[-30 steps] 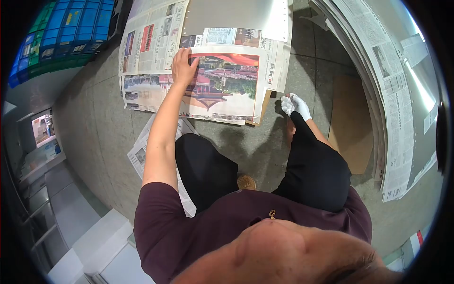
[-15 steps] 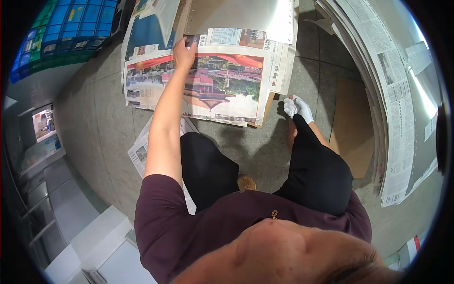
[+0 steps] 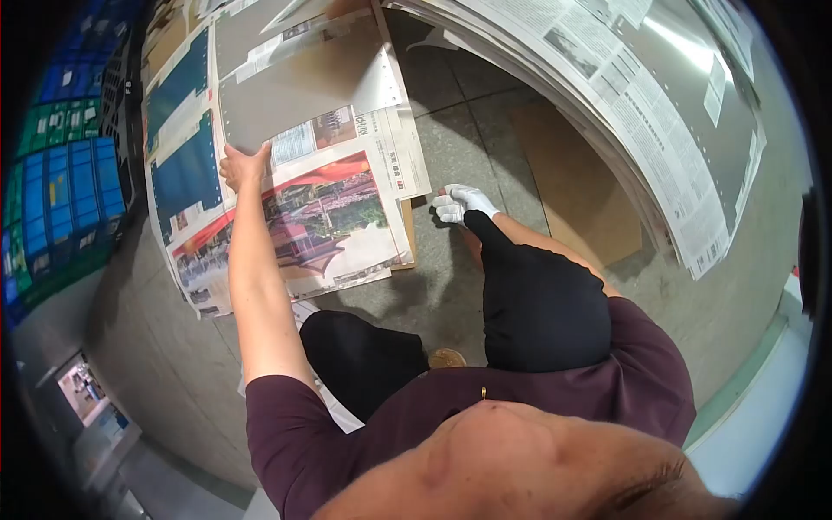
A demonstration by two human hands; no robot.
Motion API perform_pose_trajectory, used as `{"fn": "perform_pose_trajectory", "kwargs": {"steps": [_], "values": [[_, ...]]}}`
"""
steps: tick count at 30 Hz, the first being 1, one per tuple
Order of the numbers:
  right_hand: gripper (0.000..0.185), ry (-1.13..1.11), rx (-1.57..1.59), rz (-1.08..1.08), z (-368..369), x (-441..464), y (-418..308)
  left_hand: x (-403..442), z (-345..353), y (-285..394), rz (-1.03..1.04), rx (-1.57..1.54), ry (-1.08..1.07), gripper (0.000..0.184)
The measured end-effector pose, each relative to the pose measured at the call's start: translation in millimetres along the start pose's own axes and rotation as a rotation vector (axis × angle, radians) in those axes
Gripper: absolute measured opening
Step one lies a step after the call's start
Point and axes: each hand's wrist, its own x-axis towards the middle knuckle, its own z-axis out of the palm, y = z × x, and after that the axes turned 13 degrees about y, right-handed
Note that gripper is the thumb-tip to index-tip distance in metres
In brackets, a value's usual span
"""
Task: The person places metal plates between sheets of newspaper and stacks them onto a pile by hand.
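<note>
Underfoot, grey floor (image 3: 139, 364) around newspapers (image 3: 334, 217)

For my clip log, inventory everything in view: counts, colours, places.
Newspaper pile: one, multicoloured, ahead left
Sheet stack: one, white-grey, right
Shiny sheets: several, grey, on both
Dark sheets: two patches, blue, newspaper pile
Crates: several, blue and green, far left
Cardboard: one clear piece, brown, right
Floor: one, grey, underneath
Round thing: one, brown, lower middle, unclear
Trousers: one pair, black, lower middle
Shirt: one, maroon, bottom
Left hand: one, bare, over newspaper pile
Right hand: one, white-gloved, beside pile
</note>
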Motion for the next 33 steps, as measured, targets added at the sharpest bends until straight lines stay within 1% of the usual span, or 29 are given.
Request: {"fn": "perform_pose_trajectory", "kwargs": {"steps": [4,8,11,15,16,19,21,23,25,28,29,31,33], "values": [[0.027,-0.015,-0.057,0.004,1,-6,-2,4,2,-5,0.002,0.046,0.019,0.101],[0.026,-0.044,-0.025,0.025,-3,-4,-3,6,0,-5,0.009,0.048,0.007,0.107],[0.026,-0.021,0.037,0.026,-3,0,0,4,6,-11,0.016,0.056,-0.017,0.111],[0.025,0.023,0.06,0.029,0,4,-3,-18,-10,-2,-0.02,0.109,-0.055,0.108],[0.023,0.04,0.035,-0.019,2,4,-7,-25,-17,2,-0.021,0.127,-0.061,0.107],[0.021,0.12,-0.025,-0.265,24,10,-47,-39,-24,7,-0.037,0.155,-0.063,0.101],[0.026,0.116,-0.252,-0.567,37,36,-81,-49,-27,7,-0.064,0.158,-0.055,0.1],[0.036,0.181,-0.395,-0.796,77,38,-119,-55,-23,5,-0.113,0.146,-0.058,0.1],[0.04,0.309,-0.887,-1.394,83,96,-142,-65,-24,5,-0.151,0.133,-0.056,0.1],[0.035,0.097,-0.808,-0.904,115,93,-167,-84,-32,7,-0.183,0.118,-0.04,0.1],[0.026,-0.01,-0.655,-0.691,123,93,-173,-87,-32,4,-0.168,0.093,-0.026,0.101],[0.018,0.053,-0.69,-0.708,140,77,-177,-91,-26,-3,-0.143,0.043,0.002,0.102],[0.016,0.098,-0.636,-0.662,148,66,-180,-93,-18,-12,-0.151,-0.022,0.039,0.102]]}}
